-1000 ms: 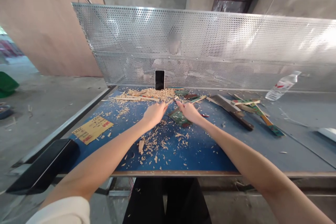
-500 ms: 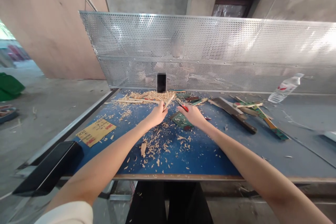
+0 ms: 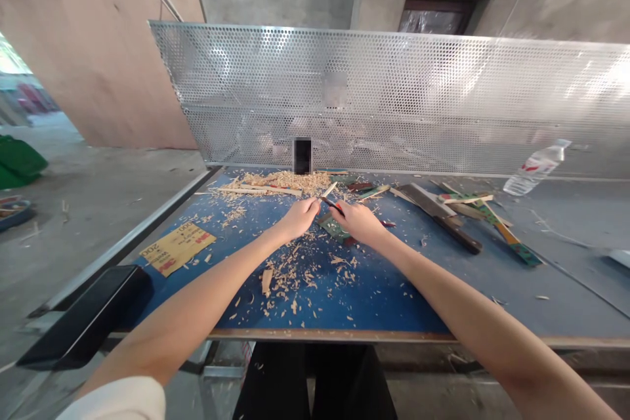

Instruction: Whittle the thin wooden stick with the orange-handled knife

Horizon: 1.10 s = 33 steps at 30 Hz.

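My left hand [image 3: 299, 217] grips a thin wooden stick [image 3: 328, 189] that points up and away to the right. Close beside it, my right hand [image 3: 357, 221] holds a small knife [image 3: 331, 205] with a red handle, its dark blade laid against the stick. Both hands hover over the blue table top [image 3: 384, 289] near its middle. Pale wood shavings [image 3: 295, 269] lie scattered under and in front of the hands. A green painted wood piece [image 3: 335, 226] lies just below my right hand.
A phone [image 3: 302, 155] leans on the perforated metal screen [image 3: 394, 98] behind a shavings heap [image 3: 285, 180]. A cleaver [image 3: 440, 208] and painted sticks [image 3: 492, 213] lie right, a plastic bottle [image 3: 535, 167] far right. A cardboard tag [image 3: 178, 248] and black case [image 3: 83, 318] sit left.
My hands have drawn closer together and slightly toward me. The knife blade has come down onto the stick, which has shifted right. The camera view has barely moved.
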Motion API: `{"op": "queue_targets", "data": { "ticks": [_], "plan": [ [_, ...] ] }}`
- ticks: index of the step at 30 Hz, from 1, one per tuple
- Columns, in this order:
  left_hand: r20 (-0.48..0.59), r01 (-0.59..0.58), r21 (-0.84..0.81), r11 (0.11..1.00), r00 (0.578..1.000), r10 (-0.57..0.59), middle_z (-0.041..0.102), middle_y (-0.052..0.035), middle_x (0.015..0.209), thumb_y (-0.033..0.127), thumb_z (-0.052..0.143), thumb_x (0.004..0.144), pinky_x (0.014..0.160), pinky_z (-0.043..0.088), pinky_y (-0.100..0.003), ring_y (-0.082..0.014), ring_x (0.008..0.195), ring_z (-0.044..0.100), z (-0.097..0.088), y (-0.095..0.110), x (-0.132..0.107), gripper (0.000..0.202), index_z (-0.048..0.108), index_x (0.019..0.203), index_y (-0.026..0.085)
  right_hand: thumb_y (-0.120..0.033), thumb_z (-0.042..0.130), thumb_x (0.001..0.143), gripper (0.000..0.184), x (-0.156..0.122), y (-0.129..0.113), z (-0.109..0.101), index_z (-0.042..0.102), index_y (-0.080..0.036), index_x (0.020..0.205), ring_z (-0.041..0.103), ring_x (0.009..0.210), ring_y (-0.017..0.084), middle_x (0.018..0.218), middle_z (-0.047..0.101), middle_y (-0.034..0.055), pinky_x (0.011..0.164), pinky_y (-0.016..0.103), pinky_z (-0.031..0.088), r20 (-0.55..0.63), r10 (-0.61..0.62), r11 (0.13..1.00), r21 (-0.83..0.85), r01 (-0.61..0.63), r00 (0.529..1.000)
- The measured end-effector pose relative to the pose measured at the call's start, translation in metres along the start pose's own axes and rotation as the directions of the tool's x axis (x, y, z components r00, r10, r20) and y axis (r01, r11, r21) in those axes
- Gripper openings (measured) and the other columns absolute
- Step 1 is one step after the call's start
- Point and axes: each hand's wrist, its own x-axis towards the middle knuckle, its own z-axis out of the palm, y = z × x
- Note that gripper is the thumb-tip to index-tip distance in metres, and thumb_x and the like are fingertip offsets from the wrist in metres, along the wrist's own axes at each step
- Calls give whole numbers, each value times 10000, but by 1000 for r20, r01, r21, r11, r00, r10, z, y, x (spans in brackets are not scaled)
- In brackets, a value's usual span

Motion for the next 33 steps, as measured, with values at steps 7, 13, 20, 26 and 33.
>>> {"op": "queue_targets", "data": {
  "ticks": [7, 13, 20, 26, 33],
  "plan": [
    [56, -7, 39, 999, 998, 4, 481, -9, 666, 412, 332, 1066, 593, 312, -312, -151, 599, 436, 2, 11, -6, 348, 448, 791, 233, -462, 392, 1081, 409, 19, 63, -21, 645, -218, 870, 538, 600, 200, 703, 663, 85, 613, 336, 329, -119, 259, 965, 61, -253, 958],
    [113, 230, -222, 947, 971, -210, 293, 37, 577, 483, 313, 1054, 472, 231, -323, -132, 460, 267, 5, 6, -1, 348, 356, 788, 262, -507, 365, 1093, 443, 11, 41, -18, 635, -229, 878, 549, 603, 197, 690, 661, 66, 615, 336, 324, -150, 185, 976, 143, -164, 971],
    [331, 460, -448, 766, 882, -336, 196, 50, 531, 437, 333, 1014, 427, 103, -315, -105, 416, 136, -1, 18, -1, 337, 299, 731, 257, -445, 427, 1086, 359, -1, -8, 3, 677, -205, 991, 561, 595, 193, 710, 677, 64, 605, 330, 288, 4, -39, 999, -12, 40, 999],
    [307, 402, -407, 820, 906, -292, 201, 46, 516, 393, 341, 1030, 417, 97, -314, -103, 408, 153, -4, 22, -5, 349, 297, 711, 257, -500, 424, 1083, 390, 11, 29, -17, 670, -219, 973, 542, 595, 187, 714, 667, 60, 601, 322, 281, -56, 80, 997, 7, -80, 995],
    [337, 457, -437, 775, 882, -330, 206, 61, 517, 435, 341, 1037, 389, 88, -296, -91, 387, 142, -1, 23, -3, 351, 315, 734, 259, -515, 363, 1090, 458, 15, 57, -19, 637, -221, 868, 534, 612, 194, 689, 643, 66, 607, 328, 313, -167, 227, 970, 127, -207, 960]
  ]
}}
